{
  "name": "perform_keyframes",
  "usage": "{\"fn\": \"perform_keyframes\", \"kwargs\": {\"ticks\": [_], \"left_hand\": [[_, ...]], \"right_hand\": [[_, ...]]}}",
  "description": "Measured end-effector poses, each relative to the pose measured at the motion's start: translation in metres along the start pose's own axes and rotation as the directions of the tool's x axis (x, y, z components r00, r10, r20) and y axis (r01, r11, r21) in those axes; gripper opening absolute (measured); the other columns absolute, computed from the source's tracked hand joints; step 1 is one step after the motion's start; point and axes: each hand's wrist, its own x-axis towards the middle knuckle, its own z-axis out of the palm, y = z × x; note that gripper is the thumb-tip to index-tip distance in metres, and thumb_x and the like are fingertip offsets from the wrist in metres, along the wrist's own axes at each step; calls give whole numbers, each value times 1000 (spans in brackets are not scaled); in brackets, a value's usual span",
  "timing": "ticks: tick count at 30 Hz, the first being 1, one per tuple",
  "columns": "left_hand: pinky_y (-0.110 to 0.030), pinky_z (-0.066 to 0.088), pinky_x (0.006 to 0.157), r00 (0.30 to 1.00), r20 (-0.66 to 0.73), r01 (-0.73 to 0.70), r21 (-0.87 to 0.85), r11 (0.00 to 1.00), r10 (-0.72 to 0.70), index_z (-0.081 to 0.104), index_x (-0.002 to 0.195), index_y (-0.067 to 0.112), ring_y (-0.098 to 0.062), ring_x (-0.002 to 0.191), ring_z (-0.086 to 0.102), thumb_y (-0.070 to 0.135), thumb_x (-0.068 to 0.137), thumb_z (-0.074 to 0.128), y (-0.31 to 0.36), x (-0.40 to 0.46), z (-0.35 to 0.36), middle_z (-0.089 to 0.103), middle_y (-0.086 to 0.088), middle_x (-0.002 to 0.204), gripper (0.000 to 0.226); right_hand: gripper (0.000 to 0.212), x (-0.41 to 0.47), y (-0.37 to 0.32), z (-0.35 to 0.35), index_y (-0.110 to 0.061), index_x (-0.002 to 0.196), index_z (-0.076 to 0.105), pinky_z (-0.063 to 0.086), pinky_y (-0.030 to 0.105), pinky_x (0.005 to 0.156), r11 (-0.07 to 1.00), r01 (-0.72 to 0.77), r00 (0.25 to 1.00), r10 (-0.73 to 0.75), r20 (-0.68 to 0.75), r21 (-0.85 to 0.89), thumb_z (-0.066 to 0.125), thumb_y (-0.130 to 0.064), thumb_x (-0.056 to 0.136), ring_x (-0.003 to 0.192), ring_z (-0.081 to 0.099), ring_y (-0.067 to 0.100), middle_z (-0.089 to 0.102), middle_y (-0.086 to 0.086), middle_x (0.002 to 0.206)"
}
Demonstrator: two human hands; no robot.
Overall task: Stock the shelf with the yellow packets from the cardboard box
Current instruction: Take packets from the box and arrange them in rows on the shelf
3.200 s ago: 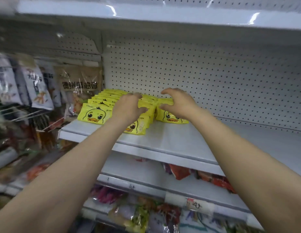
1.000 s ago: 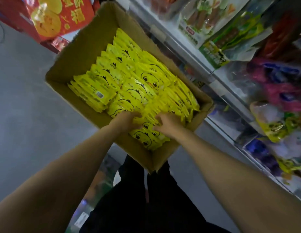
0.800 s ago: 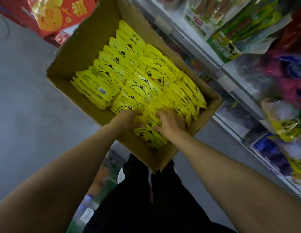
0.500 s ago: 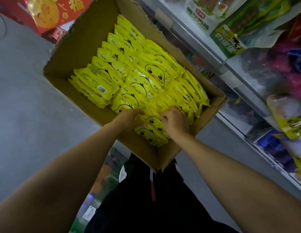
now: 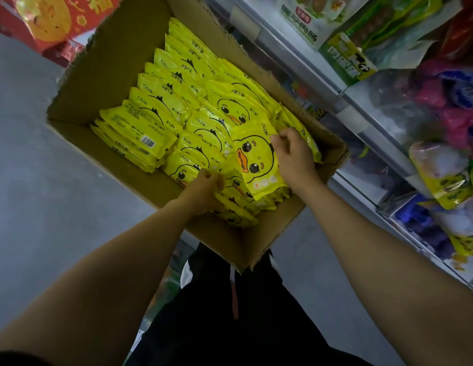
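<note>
Yellow everywhere — rows of yellow packets (image 5: 177, 83) fill the cardboard box (image 5: 103, 62), too many and too overlapped to count, each printed with a duck face and "ckok". Two hands are in the box: the right hand (image 5: 296, 157) curls around one tilted-up packet (image 5: 254, 154), duck face showing, while the left hand (image 5: 203, 186) grips the packets at the near end — shelf (image 5: 335, 93) just to the right

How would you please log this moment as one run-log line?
stage: picking | left hand: grips yellow packets | right hand: holds duck-face packet | cardboard box: still stocked
</note>
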Motion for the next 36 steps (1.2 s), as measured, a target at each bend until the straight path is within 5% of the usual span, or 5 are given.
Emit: {"fn": "perform_keyframes", "kwargs": {"ticks": [10,16,26,31,36], "left_hand": [[-33,44,85,1000,20,-23,-28,999,23,65,99,12,-28,109,56,33,79,77,6,-14,-24,58,-9,126,32],[-28,41,52,1000,31,10,-372,928,1,49,89,12,-17,59,49,25,89,68,16,-56,-57,52,-8,74,23],[-22,46,53,955,-227,-288,-533,796,193,57,129,41,-14,67,41,25,96,60,70,-146,-101,43,16,137,37],[-26,50,67,928,-290,-368,-619,694,233,69,115,29,-3,95,54,26,90,68,122,-187,-104,55,6,129,25],[-27,46,63,887,-397,-452,-648,613,235,69,108,17,-9,80,53,21,84,74,188,-224,-87,61,5,103,25]], "right_hand": [[50,-25,-6,-13,-20,114,57,55,17,66,913,-202,979,192,65,354,85,-31,75,84,68,-1,69,-11,98],[55,-51,-34,-34,-19,113,63,59,37,82,875,-150,982,186,-34,460,89,-36,68,93,72,15,74,-1,104],[40,-119,-87,-101,-11,112,63,59,36,70,749,3,977,140,-162,662,82,-22,79,83,74,20,76,4,98],[34,-157,-110,-148,-19,103,65,59,49,83,728,145,966,44,-257,670,84,-26,76,93,74,25,76,4,102],[25,-217,-107,-206,-15,101,65,59,47,79,688,290,939,-69,-338,665,79,-19,81,86,74,26,76,9,99]]}}
